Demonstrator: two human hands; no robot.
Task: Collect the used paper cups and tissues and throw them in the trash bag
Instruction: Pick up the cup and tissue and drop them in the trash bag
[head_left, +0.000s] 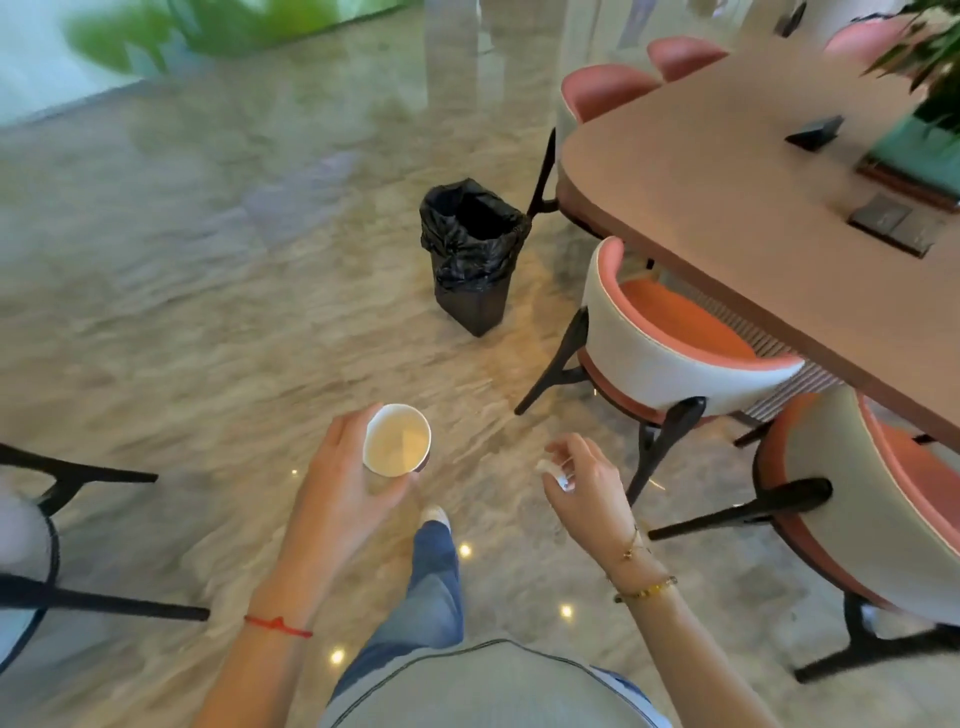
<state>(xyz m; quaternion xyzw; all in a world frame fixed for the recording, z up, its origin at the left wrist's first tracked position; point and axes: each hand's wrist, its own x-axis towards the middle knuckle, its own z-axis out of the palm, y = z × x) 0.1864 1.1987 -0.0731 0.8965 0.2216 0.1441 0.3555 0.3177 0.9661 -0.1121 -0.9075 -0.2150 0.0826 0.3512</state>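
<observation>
My left hand (348, 478) grips a white paper cup (397, 440), its open mouth facing up and looking empty inside. My right hand (587, 483) pinches a small crumpled white tissue (558, 470) in curled fingers. A black bin lined with a black trash bag (470, 249) stands on the marble floor ahead, well beyond both hands, its mouth open.
A long pink-brown table (727, 171) runs along the right, with small dark items and a plant on it. Pink and white chairs (670, 358) with black legs stand tucked beside it. Another chair's black legs (78, 597) show at the left edge. My leg and shoe (434, 551) step forward.
</observation>
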